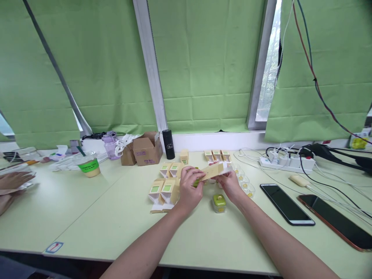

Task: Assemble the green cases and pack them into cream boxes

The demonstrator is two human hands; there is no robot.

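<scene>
Between my two hands a cream cardboard box [211, 171] is held above the table, tilted, with pale flaps at its right end. My left hand [190, 188] grips its left side, fingers curled over it. A green part shows by the left fingertips; I cannot tell if it belongs to the box. My right hand [231, 185] pinches the flap end. Just below stands a small clear jar with a green lid [219, 203]. Left of my hands are several open cream boxes [162, 190] with green windows. Clear containers [247, 186] lie partly hidden behind my right hand.
More cream boxes [217, 155] stand farther back. A black bottle [168, 144], a brown carton [147, 149] and a drink cup [88, 164] are to the left. Two phones [287, 204], a power strip [286, 162] and cables lie right. Another person's hand [16, 180] is at far left.
</scene>
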